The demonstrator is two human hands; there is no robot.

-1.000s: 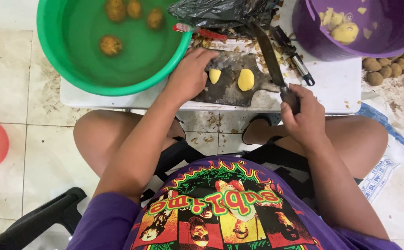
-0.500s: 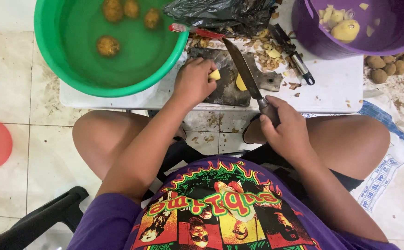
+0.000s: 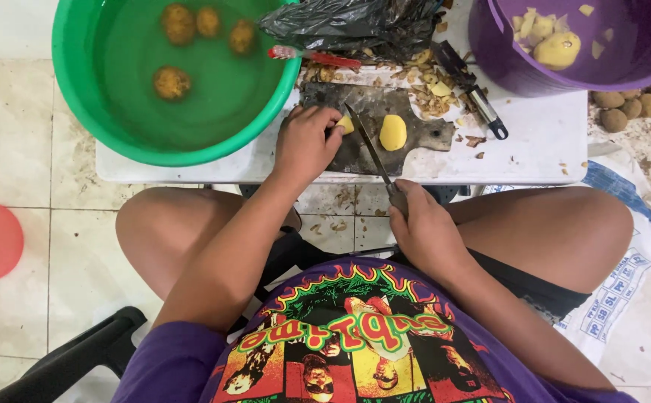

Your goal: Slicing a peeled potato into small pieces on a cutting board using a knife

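My left hand (image 3: 304, 143) presses a peeled yellow potato half (image 3: 345, 125) onto the dark cutting board (image 3: 422, 136). My right hand (image 3: 421, 230) grips the handle of a knife (image 3: 368, 146), whose blade lies across the board right beside that piece. A second potato half (image 3: 393, 132) sits on the board just right of the blade, apart from both hands.
A green basin (image 3: 146, 146) of water holds several unpeeled potatoes. A purple bucket (image 3: 489, 60) holds cut pieces. A peeler (image 3: 474, 101), peelings, a black bag (image 3: 340, 26) and a red-handled tool (image 3: 314, 56) lie on the white table (image 3: 534, 142). Raw potatoes (image 3: 631, 101) lie on the floor at right.
My right hand drew back toward my body and swung the knife left, its blade now between the two halves. My left hand shifted onto the left half.
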